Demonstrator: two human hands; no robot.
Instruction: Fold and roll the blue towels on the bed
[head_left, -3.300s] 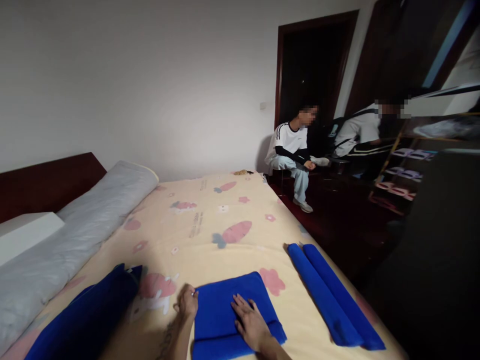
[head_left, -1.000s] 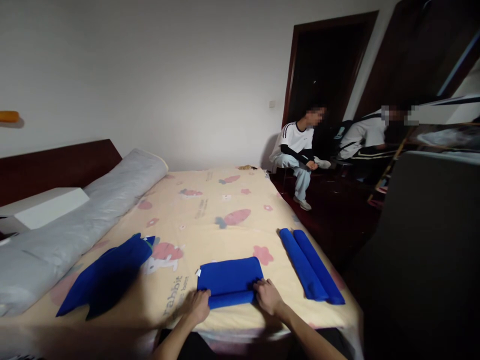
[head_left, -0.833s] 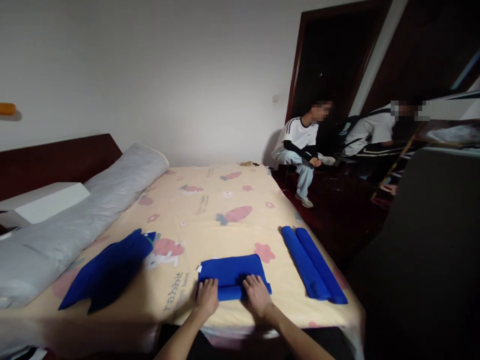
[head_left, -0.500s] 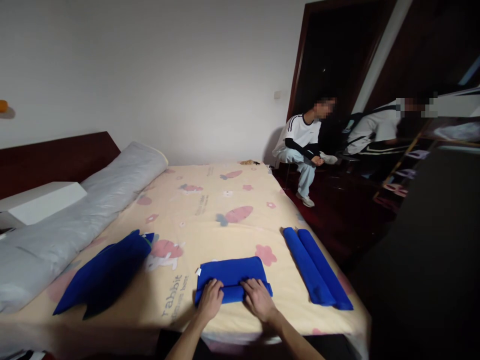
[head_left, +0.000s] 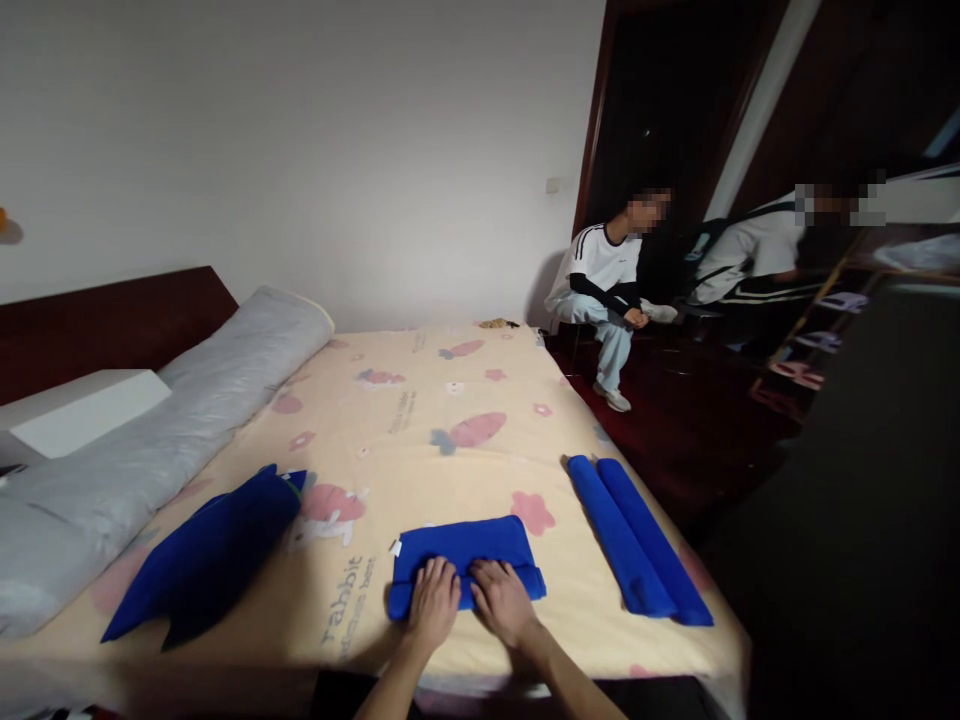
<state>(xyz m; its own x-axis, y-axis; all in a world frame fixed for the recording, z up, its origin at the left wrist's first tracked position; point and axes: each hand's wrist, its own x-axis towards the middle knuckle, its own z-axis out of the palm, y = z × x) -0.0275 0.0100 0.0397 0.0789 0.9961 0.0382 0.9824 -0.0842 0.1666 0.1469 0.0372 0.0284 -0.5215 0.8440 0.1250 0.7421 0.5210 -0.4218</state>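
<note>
A blue towel lies in front of me on the bed, its near edge turned over into a thick roll. A small white tag shows at its far left corner. My left hand is bent over the left part of the roll, fingertips pressing on it. Close beside it, my right hand curls over the middle and right of the same roll. Both thumbs are mostly hidden. Two rolled blue towels lie side by side to the right. At the left rests a loose heap of blue cloth.
The bed has a cream sheet with carrot and rabbit prints. A long grey rolled bundle and a white box lie along the headboard. One person sits beyond the bed; another person bends forward at the right.
My two hands have come closer together along the roll, the right one shifting left. The towel's near edge is still rolled; the other blue cloths have not moved on the bed.
</note>
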